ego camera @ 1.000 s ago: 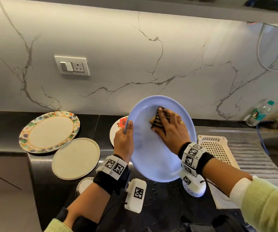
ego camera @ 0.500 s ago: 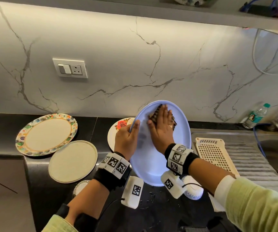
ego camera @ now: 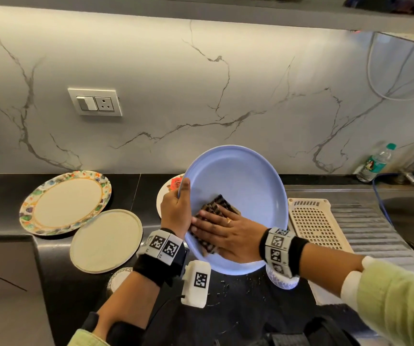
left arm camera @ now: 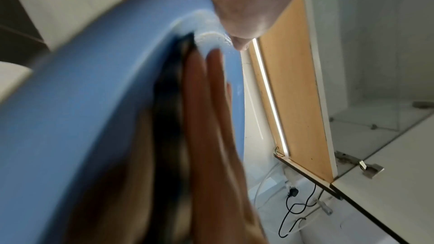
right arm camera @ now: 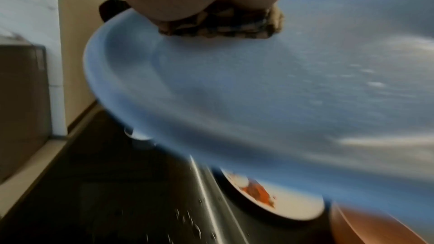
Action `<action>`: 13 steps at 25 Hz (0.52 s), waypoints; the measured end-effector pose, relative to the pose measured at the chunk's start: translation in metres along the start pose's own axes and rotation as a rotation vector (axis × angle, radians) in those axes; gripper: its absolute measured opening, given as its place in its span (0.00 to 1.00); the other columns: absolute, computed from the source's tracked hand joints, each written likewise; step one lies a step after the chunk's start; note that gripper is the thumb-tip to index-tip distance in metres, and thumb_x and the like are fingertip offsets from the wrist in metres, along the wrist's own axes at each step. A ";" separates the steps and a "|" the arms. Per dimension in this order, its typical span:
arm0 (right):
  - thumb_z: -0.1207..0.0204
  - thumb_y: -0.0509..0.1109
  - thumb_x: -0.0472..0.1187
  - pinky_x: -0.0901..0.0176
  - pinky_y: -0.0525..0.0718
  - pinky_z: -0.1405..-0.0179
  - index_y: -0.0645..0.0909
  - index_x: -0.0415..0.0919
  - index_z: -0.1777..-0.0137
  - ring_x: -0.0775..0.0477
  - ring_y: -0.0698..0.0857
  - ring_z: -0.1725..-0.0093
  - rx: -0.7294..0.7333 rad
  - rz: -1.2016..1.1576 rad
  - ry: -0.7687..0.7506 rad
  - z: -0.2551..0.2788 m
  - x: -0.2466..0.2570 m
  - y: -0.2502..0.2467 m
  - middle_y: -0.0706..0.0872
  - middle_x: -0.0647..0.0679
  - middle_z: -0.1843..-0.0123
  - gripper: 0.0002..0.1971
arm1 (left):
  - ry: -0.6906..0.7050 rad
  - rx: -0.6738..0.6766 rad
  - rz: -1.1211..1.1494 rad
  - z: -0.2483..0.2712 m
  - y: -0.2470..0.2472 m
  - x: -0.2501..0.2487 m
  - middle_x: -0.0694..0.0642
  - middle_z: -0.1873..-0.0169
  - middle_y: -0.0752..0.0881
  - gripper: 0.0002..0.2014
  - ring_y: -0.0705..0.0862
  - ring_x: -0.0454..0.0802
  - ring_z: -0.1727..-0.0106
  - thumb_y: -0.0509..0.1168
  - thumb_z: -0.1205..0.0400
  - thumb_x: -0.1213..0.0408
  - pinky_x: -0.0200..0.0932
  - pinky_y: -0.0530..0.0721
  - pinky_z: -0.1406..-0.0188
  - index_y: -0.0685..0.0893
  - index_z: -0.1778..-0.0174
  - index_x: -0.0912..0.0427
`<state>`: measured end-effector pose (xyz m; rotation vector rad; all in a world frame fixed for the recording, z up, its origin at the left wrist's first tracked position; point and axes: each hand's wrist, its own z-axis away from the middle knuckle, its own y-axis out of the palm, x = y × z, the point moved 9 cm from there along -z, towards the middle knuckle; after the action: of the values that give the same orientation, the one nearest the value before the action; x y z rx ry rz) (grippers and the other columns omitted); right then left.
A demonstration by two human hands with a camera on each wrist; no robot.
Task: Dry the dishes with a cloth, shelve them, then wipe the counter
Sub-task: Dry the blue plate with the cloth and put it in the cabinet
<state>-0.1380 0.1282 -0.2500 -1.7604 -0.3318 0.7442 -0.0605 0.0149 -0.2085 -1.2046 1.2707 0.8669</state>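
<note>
Your left hand (ego camera: 177, 211) grips the left rim of the blue plate (ego camera: 240, 186), thumb over the edge, holding it tilted above the black worktop (ego camera: 6, 196). Your right hand (ego camera: 228, 231) lies flat with straight fingers, pressing a dark checked cloth (ego camera: 215, 204) against the plate's lower left face, just beside your left hand. A water bottle (ego camera: 375, 162) near the sink carries a label too small to read.

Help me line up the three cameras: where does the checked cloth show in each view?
Head: checked cloth centre, under the right hand on the blue plate.
Left wrist: dark blurred strip, centre.
Right wrist: top centre, under the palm.
Shared landmark: the blue plate.
</note>
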 end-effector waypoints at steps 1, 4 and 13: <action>0.19 0.54 0.50 0.40 0.55 0.21 0.56 0.42 0.18 0.42 0.57 0.18 0.030 0.008 -0.017 0.013 -0.008 0.005 0.64 0.46 0.18 0.30 | 0.009 -0.001 -0.018 0.000 -0.001 -0.001 0.46 0.90 0.66 0.27 0.65 0.43 0.83 0.55 0.14 0.52 0.41 0.62 0.75 0.64 0.81 0.55; 0.16 0.44 0.60 0.35 0.58 0.23 0.44 0.52 0.16 0.44 0.53 0.17 0.065 -0.156 0.413 0.054 -0.077 0.015 0.54 0.49 0.17 0.31 | 0.021 -0.001 -0.021 -0.002 -0.002 -0.008 0.46 0.91 0.65 0.27 0.64 0.44 0.83 0.54 0.14 0.50 0.40 0.62 0.76 0.63 0.81 0.54; 0.15 0.48 0.55 0.46 0.36 0.19 0.39 0.40 0.17 0.45 0.38 0.16 -0.320 -0.748 1.554 0.099 -0.135 0.011 0.39 0.44 0.15 0.34 | 0.020 0.083 0.036 0.022 0.036 -0.029 0.45 0.91 0.67 0.27 0.65 0.41 0.85 0.55 0.15 0.51 0.38 0.62 0.78 0.65 0.81 0.55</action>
<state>-0.3047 0.1222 -0.2339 -1.7933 0.0123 -1.2642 -0.0947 0.0481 -0.1887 -1.1299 1.3352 0.8223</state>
